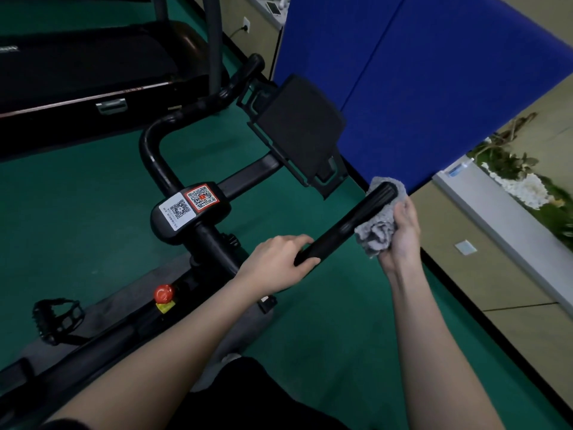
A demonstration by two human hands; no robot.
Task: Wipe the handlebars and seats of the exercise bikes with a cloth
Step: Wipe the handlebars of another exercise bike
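Wiping step: a person stands over an exercise bike [198, 243], cleaning its right handlebar grip [350, 223] with a grey cloth [376, 234].
Forearms: both bare arms reach forward from the bottom edge of the view.
Left hand [276, 263]: fingers curled over the near end of the grip, thumb underneath, clamped on the bar and steadying it.
Right hand [401, 237]: fingers wrapped round the bunched cloth, pressing it against the right side of the grip near its far tip.
Cloth position: folded up around the tip of the grip, covering the end cap and the outer side; the top of the bar is bare.
How to do it well: judging from this, the cloth needs to wrap fully round the bar and slide from the tip toward the left hand, twisting as it goes so the underside gets cleaned too.
Steadying: the left hand will likely have to shift off so the part it covers can be wiped.
Bike centre: a black console [190, 212] with two code stickers sits left of the hands; a red knob [163, 293] lies below it.
Left handlebar [155, 144]: curves away beyond the console, no cloth on it.
Tablet holder [299, 128]: black, at the front of the bars.
Seat: not in view.
Beyond: a treadmill [86, 76] at the top left corner, a blue partition [418, 82] top right, green floor [77, 197] throughout.
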